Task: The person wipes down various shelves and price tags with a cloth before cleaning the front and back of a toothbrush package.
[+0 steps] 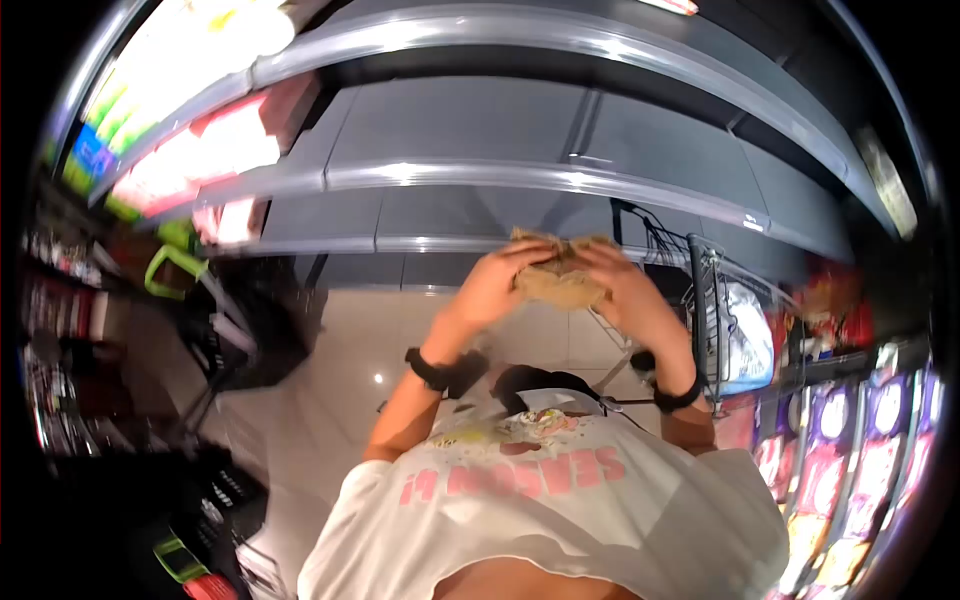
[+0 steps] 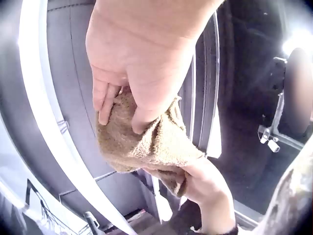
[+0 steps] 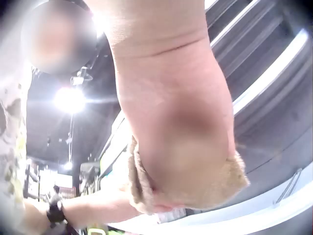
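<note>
Head view: one brown cloth (image 1: 556,289), bunched, lay between left hand (image 1: 497,282) and right hand (image 1: 630,296). Both gripped it, neither nearer.

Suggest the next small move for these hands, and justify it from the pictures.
Probably bring the cloth forward onto the shelf: the left hand and right hand both grip it, bunched between them, and the shelf lies ahead of them in the head view.

Head view: we see the cloth (image 1: 560,289) between left hand (image 1: 490,284) and right hand (image 1: 636,295), centre frame, before the shelves (image 1: 450,125); cart (image 1: 698,310) centre right; packages (image 1: 225,145) on shelves, upper left.
</note>
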Action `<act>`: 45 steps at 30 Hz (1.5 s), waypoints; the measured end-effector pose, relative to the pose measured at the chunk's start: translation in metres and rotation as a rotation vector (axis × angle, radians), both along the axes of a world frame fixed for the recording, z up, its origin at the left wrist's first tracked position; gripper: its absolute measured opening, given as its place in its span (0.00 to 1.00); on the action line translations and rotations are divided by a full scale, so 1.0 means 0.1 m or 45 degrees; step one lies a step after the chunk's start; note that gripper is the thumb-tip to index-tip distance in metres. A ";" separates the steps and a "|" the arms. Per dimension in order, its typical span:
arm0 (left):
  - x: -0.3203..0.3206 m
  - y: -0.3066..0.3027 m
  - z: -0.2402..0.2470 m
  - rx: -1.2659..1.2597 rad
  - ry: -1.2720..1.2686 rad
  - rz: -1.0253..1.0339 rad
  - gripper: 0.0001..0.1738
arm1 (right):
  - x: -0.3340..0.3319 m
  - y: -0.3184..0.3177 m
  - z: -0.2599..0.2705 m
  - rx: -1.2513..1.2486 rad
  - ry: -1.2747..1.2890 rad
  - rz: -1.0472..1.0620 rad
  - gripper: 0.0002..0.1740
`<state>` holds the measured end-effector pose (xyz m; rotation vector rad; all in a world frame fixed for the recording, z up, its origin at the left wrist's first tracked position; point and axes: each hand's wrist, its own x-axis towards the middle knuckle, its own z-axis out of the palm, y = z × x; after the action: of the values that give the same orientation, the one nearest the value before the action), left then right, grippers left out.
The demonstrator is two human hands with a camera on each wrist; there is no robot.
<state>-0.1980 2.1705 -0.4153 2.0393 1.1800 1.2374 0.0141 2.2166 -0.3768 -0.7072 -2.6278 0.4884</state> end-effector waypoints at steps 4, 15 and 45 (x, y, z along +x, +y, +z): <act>0.05 0.32 -0.33 -0.111 0.152 -0.291 0.24 | 0.08 -0.22 -0.19 -0.138 -0.040 -0.353 0.23; -0.24 1.06 -0.43 -0.262 0.182 -0.307 0.28 | -0.37 0.52 -0.91 -0.084 0.369 -0.463 0.22; -2.52 1.78 -0.73 -0.200 0.796 0.339 0.23 | -2.65 2.43 -0.92 -0.420 -0.522 0.054 0.17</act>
<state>-0.4500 2.3487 -0.4883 2.2697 1.8118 0.5775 -0.2509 2.4593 -0.4685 -0.9385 -2.9795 0.8869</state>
